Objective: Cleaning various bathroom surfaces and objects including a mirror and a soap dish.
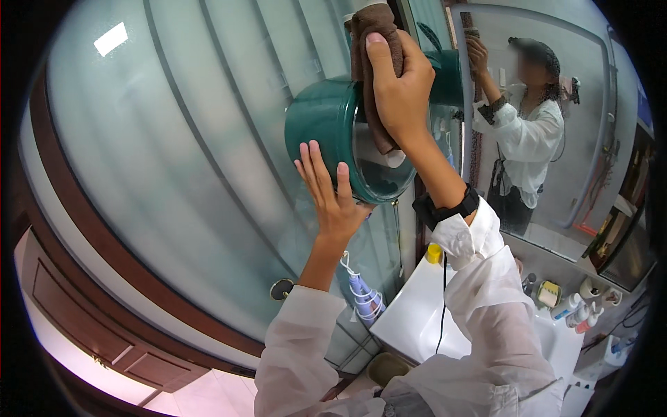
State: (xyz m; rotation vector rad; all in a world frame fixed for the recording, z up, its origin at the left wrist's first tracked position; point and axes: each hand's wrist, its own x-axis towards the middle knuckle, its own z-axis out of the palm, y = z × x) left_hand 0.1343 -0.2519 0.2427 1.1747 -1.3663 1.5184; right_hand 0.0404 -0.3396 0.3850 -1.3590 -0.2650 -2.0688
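Observation:
A dark green drum-shaped holder (316, 115) with a clear round front is up against the frosted glass wall; it looks like a paper roll dispenser. My left hand (332, 198) rests on its lower left side, fingers spread and stretched out. Across the clear front lies a folded brown cloth (375, 125). My right hand (404, 90) is closed on this cloth, thumb on the near side, pressing it along the holder's front. Part of the front is hidden behind the cloth and hand.
A mirror (583, 90) to the right reflects a person and the green holder. Below is a white washbasin (413, 313) with a yellow cup (434, 253) and several bottles (577, 316). A purple hair dryer (363, 297) with a white cord hangs by the frosted glass wall (208, 174).

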